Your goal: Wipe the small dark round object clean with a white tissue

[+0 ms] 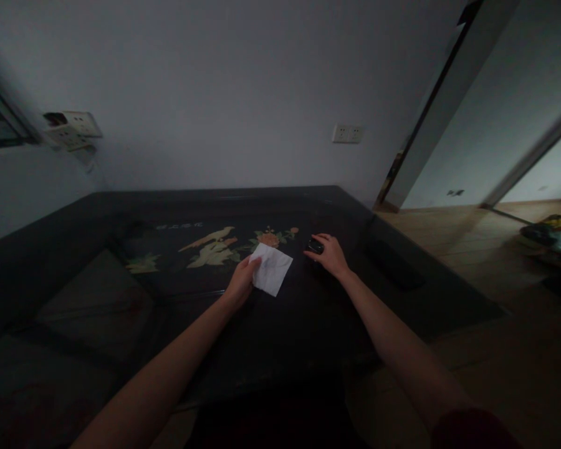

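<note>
My left hand pinches the left edge of a white square sheet, a paper tissue by its look, held above the dark tabletop. To the right of it, my right hand has its thumb and fingers closed round a small black shiny object. What kind of object that is, I cannot make out. It is at or just above the table surface. A gap separates the tissue from the black object.
The dark glossy table bears a bird-and-flower picture. A long dark item lies at its right. Wall sockets sit behind; more sockets are at the left. Bagged items lie on the wooden floor at far right.
</note>
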Demonstrator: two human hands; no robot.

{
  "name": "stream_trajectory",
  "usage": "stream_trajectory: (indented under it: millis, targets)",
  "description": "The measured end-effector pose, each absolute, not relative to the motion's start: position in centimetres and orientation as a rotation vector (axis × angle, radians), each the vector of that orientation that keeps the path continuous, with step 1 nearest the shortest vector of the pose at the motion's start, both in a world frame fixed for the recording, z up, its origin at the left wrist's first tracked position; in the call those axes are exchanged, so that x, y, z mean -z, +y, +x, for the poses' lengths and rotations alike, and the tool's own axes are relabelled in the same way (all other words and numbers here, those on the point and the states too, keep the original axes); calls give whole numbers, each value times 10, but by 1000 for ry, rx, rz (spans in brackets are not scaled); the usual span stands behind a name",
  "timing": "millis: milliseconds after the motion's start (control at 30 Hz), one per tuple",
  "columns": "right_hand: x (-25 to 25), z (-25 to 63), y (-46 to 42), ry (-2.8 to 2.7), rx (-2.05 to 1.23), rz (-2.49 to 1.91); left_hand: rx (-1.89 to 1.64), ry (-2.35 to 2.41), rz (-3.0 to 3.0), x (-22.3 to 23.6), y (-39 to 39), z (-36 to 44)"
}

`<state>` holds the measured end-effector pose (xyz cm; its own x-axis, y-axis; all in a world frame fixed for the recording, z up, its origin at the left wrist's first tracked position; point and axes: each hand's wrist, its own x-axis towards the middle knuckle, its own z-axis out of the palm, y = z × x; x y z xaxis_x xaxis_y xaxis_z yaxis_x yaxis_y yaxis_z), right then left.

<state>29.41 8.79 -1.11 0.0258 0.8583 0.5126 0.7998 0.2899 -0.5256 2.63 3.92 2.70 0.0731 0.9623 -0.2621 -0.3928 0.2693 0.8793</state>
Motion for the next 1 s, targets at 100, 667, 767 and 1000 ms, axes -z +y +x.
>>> stream_trajectory:
  millis: [100,667,767,1000]
  targets:
    - [11,292,88,-1780,-80,-1521,-1164,1018,701,-30,38,27]
    - [13,289,88,-1868,37,-1593,-1161,1065,709,-24,42,26]
    - [14,289,88,-1868,40,-1613,-1157,1050,715,-24,41,26]
    - [-3,282,77,-1872,85,-1635,-1151,990,613,-32,40,25]
